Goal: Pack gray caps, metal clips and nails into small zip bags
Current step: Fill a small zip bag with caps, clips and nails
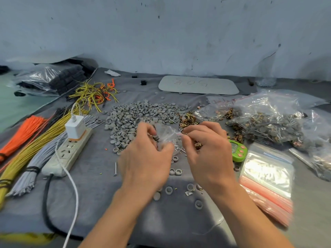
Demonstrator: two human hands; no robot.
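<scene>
**Both hands on one small zip bag at mid-tabletop**

We see the left hand and the right hand meeting over the middle of the gray cloth-covered tabletop. Between them is a small zip bag, clear and crumpled. The left grip is curled around the bag's body, and the right grip pinches its red-striped mouth edge. What lies inside the bag we cannot tell.

Just beyond the hands spreads the pile of gray caps, with the metal clips heaped at its right edge. A few caps lie scattered near the wrists, and a loose nail rests left of the left hand.

To the right sit filled bags, a stack of empty zip bags and a green counter. To the left lie a power strip carrying a white charger, and bundled orange wires.
</scene>
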